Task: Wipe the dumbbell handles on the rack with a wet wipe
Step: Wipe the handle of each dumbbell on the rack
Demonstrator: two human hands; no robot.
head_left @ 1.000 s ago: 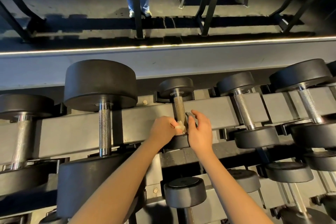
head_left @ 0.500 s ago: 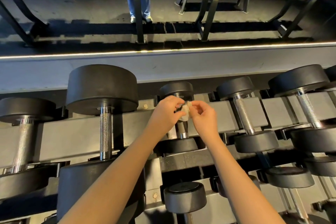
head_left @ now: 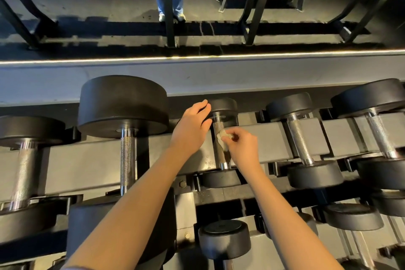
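A small black dumbbell lies on the grey rack (head_left: 87,160) at the centre, its knurled handle (head_left: 220,155) running front to back. My right hand (head_left: 243,147) pinches a crumpled white wet wipe (head_left: 221,137) against the upper part of that handle. My left hand (head_left: 192,127) is spread, its fingers resting on the dumbbell's far head (head_left: 225,106). The near head (head_left: 219,178) sits below the hands.
A large dumbbell (head_left: 122,105) lies to the left with its thin knurled handle (head_left: 126,160). More dumbbells (head_left: 298,138) (head_left: 377,129) lie to the right, and a lower tier (head_left: 223,239) holds others. Beyond is a mirror showing another rack and a person's legs (head_left: 171,2).
My left hand let go of the wipe and moved up onto the far head. My right hand kept the wipe and slid down the handle a little.
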